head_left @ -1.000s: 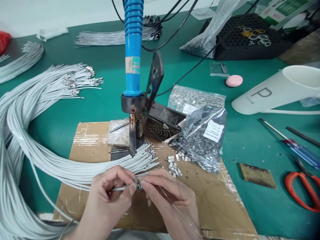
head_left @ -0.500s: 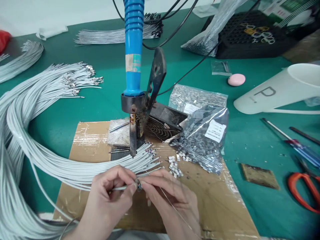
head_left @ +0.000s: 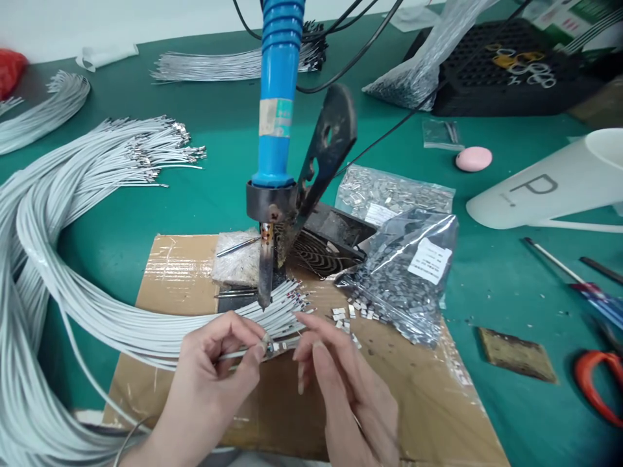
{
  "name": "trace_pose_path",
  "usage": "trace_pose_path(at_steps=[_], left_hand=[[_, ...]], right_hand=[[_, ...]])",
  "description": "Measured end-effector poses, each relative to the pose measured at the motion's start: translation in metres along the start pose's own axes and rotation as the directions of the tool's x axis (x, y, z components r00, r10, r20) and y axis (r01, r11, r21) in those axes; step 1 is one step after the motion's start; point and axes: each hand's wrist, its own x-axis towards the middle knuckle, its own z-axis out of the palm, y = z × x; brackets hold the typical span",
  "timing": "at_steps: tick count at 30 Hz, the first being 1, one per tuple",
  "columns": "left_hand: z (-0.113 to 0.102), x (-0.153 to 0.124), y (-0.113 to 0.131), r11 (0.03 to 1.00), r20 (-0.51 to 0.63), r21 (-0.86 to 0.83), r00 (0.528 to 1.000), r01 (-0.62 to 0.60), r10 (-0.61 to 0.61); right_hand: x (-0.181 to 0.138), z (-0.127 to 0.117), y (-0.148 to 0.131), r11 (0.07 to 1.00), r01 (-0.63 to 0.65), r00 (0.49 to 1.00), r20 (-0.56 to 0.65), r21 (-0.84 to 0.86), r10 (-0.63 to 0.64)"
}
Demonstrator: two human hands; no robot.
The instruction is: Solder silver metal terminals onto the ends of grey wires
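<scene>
My left hand [head_left: 219, 370] pinches the end of a white cable [head_left: 232, 355] between thumb and forefinger. A small metallic connector piece [head_left: 273, 347] shows at those fingertips. Just to the right, my right hand [head_left: 348, 383] is apart from the cable end, its thumb and forefinger spread. A short bit of thin wire shows by its palm; whether the hidden fingers hold it is unclear. Behind both hands, the blue-handled soldering iron [head_left: 280, 97] hangs tip down in its black holder. The bundle of white cables [head_left: 204, 327] lies beyond my left hand, ends towards the right.
Small silvery-white pieces [head_left: 343, 316] lie on the cardboard [head_left: 418, 402] beside a full plastic bag [head_left: 396, 279]. A black fan [head_left: 326, 243] sits behind the iron. On the right are a white cup [head_left: 549, 178], a brown sponge [head_left: 516, 355], a screwdriver and red-handled scissors [head_left: 596, 383].
My right hand has let go of the connector piece at the cable end and drawn back to the right, its fingers parting. My left hand keeps its pinch. The view has shifted slightly.
</scene>
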Motion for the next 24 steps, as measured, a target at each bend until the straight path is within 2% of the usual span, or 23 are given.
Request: trace_pose_path(at_steps=[5,10,15,24], left_hand=[[-0.006,0.006,0.002,0.998,0.063,0.047,0.997,-0.048,0.045],[0.000,0.010,0.012,0.994,-0.060,0.044,0.993,-0.099,0.102],[0.006,0.015,0.020,0.994,-0.085,0.041,0.991,-0.098,0.101],[0.006,0.018,0.023,0.996,-0.080,0.030,0.993,-0.085,0.087]], right_hand=[[0.006,-0.010,0.001,0.987,0.069,0.997,0.040,-0.145,-0.064],[0.012,-0.006,-0.004,0.987,0.143,0.988,0.076,-0.068,-0.137],[0.010,0.007,-0.009,0.996,0.069,0.998,0.010,0.049,-0.069],[0.012,0.011,-0.018,0.989,-0.104,0.994,-0.031,0.103,0.107]])
